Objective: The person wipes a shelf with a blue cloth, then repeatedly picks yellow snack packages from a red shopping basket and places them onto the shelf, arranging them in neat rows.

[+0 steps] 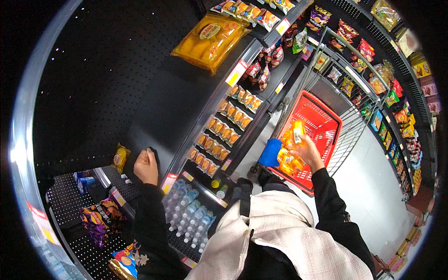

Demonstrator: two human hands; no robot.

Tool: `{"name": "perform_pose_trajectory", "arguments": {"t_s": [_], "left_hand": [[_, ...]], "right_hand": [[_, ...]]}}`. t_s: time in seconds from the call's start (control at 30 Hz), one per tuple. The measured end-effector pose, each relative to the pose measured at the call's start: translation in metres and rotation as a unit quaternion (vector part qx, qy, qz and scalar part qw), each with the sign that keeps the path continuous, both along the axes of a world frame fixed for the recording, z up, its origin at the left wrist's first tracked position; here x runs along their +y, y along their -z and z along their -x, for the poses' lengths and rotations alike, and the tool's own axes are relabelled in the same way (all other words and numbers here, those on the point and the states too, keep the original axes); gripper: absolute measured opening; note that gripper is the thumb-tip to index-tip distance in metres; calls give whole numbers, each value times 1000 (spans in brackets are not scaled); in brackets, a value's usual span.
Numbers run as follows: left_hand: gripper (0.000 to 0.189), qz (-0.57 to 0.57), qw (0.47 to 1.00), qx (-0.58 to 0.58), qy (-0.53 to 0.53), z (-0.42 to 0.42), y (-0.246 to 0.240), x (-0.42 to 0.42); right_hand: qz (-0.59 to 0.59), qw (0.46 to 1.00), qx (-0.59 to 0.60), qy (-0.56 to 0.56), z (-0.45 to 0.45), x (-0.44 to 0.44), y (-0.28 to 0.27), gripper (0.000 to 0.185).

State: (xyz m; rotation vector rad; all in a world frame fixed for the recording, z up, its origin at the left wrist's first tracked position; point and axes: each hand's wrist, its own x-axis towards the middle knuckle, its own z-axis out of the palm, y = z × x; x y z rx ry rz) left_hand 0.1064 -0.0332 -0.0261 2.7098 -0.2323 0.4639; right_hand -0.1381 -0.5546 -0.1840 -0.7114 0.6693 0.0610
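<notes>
My right hand [305, 151] reaches into a red plastic shopping basket [315, 101] and grips a yellow-orange packet with a white label [298, 130]. Several similar shiny packets [291, 162] lie under it in the basket. The basket rests on a wire shopping cart [341, 154], and a blue piece [268, 153] covers part of the near left side. My left hand [145, 166] forms a fist over a black shelf [154, 105]; nothing shows in it, though a dark shape lies just beside it. Near it on the shelf stands a small yellow packet [121, 158].
A large yellow bag of baked goods [211, 40] lies farther along the shelf. Below are rows of packaged small cakes [220, 126] and water bottles [190, 213]. Snack bags [99, 218] fill the lower left; another stocked shelf [399, 115] runs right of the pale floor [364, 189].
</notes>
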Motion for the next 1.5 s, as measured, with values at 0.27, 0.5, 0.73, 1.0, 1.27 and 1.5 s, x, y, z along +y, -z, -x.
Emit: {"name": "perform_pose_trajectory", "arguments": {"t_s": [0.27,0.5,0.73,1.0,1.27,1.5], "left_hand": [[48,107,993,45,-22,-6,6,14],[41,416,869,257,71,24,-69,-15],[73,528,727,408,162,89,-109,-74],[58,606,706,342,136,107,-100,-57],[51,626,726,264,104,114,-87,-35],[47,592,750,249,158,121,-86,-24]], "right_hand": [[-89,967,-184,-151,-83,80,-114,60],[305,887,-228,-262,-109,144,-191,60],[666,618,-374,-185,-125,212,-243,70],[678,575,-421,-179,-132,253,-248,78],[598,655,-405,-221,-132,262,-249,86],[464,746,-340,-336,-137,269,-251,65]]}}
